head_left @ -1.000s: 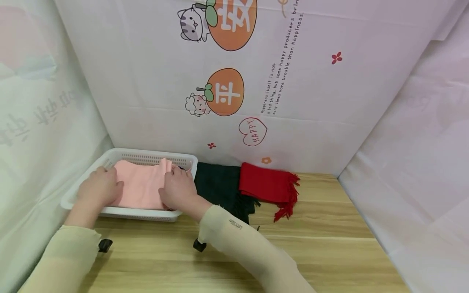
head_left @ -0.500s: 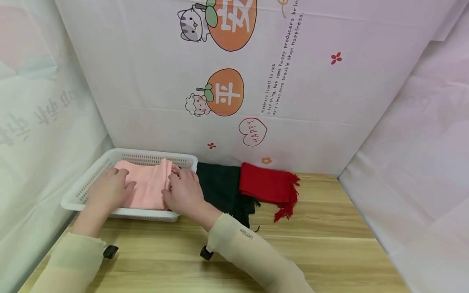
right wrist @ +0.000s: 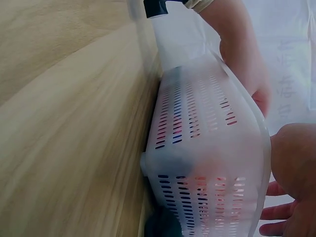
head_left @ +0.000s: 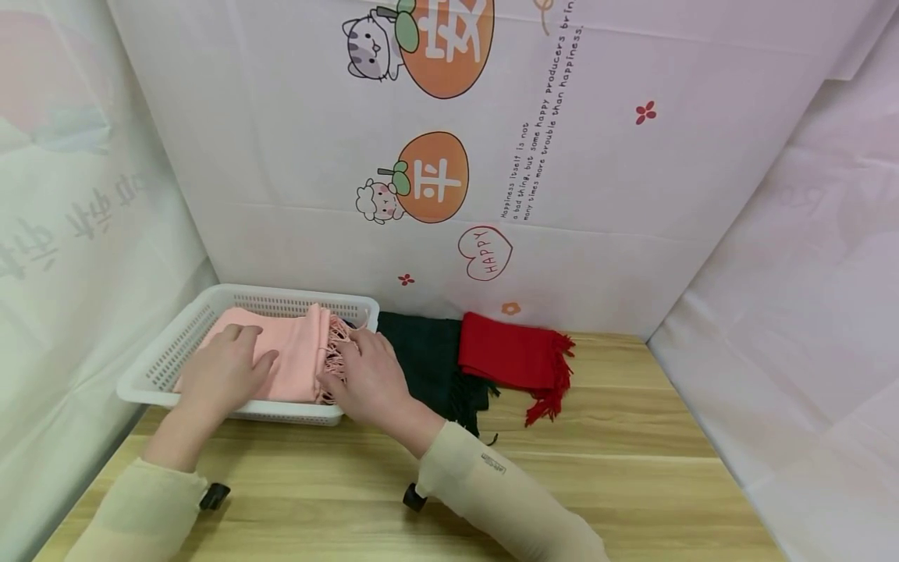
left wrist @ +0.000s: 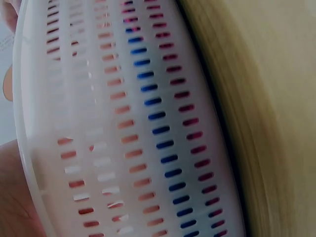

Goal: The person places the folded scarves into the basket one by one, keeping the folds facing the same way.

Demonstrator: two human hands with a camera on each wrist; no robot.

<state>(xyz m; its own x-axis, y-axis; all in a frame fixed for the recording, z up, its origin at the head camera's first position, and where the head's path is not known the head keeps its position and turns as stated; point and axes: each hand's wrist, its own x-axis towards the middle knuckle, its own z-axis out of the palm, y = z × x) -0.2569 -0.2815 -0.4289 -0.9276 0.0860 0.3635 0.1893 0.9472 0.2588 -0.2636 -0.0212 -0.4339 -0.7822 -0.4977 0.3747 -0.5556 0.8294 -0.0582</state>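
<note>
Pink scarf: folded flat, lying inside the white basket, on the left of the table. A raised fold runs across near its right end; beyond that, pale fringe spills toward the basket's right end.

My left hand lies over the scarf's left part, fingers apart and loosely bent, thumb pointing right across the cloth. My right hand is at the fringe end, over the basket's right rim, fingers loosely extended, thumb toward the fringe. Neither hand grips; how firmly they touch the cloth, I cannot tell.

Through the slots, seen from my left wrist: peach-pink higher up, blue cloth under it, magenta cloth lowest.

Right of the basket, just beside it: dark green scarf, folded, dark fringe toward me. Next along, red scarf, folded, meeting the green one, its fringe at the right end.

All on a wooden table. Pale sleeves on my forearms, a black piece at each wrist. Behind: white backdrop with printed oranges and a "HAPPY" heart.
</note>
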